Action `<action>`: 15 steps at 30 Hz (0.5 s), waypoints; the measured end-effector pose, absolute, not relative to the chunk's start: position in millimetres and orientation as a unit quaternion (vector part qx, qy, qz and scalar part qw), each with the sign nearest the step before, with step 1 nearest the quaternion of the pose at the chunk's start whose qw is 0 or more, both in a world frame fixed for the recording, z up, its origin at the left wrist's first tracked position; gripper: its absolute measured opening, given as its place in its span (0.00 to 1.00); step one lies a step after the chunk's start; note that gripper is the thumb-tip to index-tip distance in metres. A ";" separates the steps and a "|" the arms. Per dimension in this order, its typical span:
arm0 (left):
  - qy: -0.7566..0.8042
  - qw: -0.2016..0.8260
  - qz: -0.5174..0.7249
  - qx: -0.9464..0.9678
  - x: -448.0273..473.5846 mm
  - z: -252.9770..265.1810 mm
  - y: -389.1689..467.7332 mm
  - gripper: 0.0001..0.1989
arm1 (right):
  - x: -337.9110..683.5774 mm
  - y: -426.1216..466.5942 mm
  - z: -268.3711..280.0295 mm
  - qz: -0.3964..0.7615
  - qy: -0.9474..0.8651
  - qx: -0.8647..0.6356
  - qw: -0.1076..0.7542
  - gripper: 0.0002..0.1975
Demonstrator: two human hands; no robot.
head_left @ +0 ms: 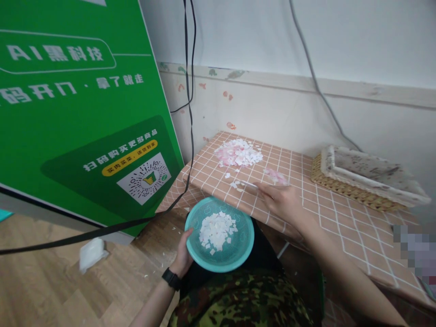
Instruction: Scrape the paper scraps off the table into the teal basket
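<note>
My left hand [184, 254], with a black watch on its wrist, grips the left rim of a teal plastic colander [246, 247]. Small white paper pieces [218, 230] lie inside the colander, which is held below the table edge. Over the tablecloth, my right hand [277, 198] is closed on a thin, flat white item [248, 183]; its exact kind is unclear. That item's tip is beside a few loose paper pieces [235, 184] near the table edge. A blurred pinkish-white patch [275, 176] shows just behind the hand. Farther back sits a pile of white and pink paper pieces [238, 153].
The table has a brown checked cloth [350, 227]. A lined wicker basket [357, 190] stands on its right side. A green cabinet [85, 109] rises at left, with a black cable [190, 136] hanging in front. A white plastic packet [92, 255] lies on the floor.
</note>
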State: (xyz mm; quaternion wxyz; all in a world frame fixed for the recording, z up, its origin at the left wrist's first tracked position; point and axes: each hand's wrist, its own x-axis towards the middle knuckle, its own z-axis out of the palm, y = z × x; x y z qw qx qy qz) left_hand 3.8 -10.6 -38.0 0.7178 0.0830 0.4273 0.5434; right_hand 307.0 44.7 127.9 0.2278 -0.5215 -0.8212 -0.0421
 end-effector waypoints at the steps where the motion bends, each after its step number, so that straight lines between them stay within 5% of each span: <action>1: 0.426 0.718 0.544 0.082 3.9 -35.3 -11.1 0.13 | 306.0 45.6 127.2 -0.031 -0.830 -0.509 0.227 0.20; 15: 0.440 0.714 0.539 0.078 5.4 -0.5 -15.7 0.08 | 285.5 52.2 125.5 0.038 -0.849 -0.461 0.255 0.22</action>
